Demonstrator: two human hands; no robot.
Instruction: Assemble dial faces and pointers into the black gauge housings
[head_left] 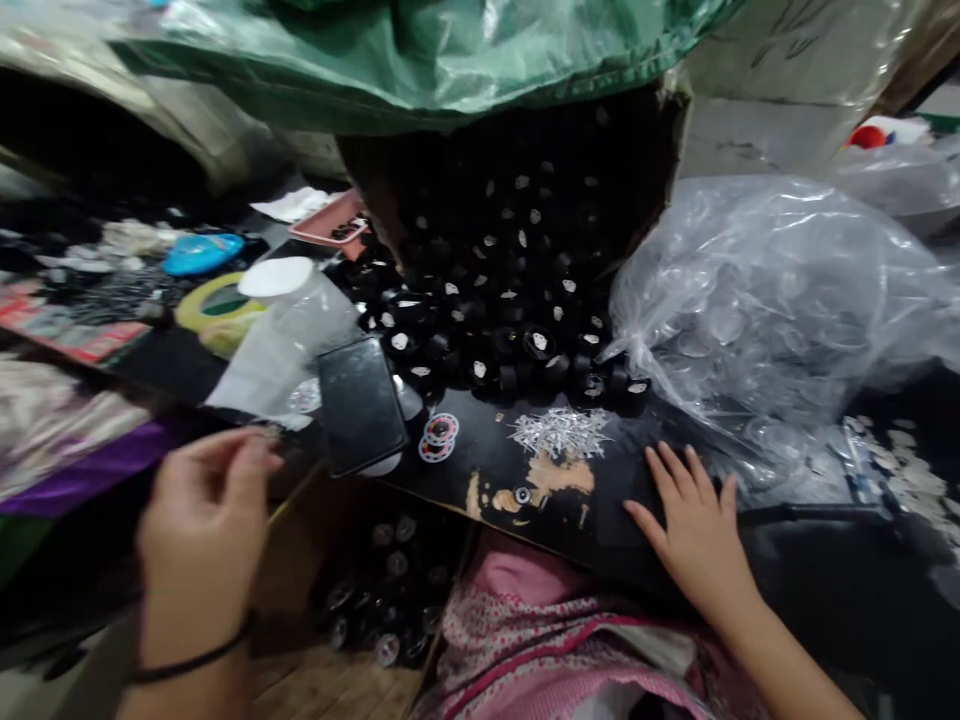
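Right grip (694, 530) lies flat and empty on the bench (487, 450), with the pins (561, 432) just ahead on its left, while the left grip (199, 520) curls farther off and I cannot tell if it holds anything.

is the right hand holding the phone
No, the right hand lies flat and empty on the black board, apart from the phone.

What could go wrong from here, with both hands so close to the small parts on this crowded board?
The right hand lies flat on the board beside the pile of small silver pins; a sideways sweep may scatter them or prick the skin.
The dark phone sits near the board's front edge, close to the left hand; a bump might knock it off.
The heap of black round parts ends near the pins; pieces may roll among them.
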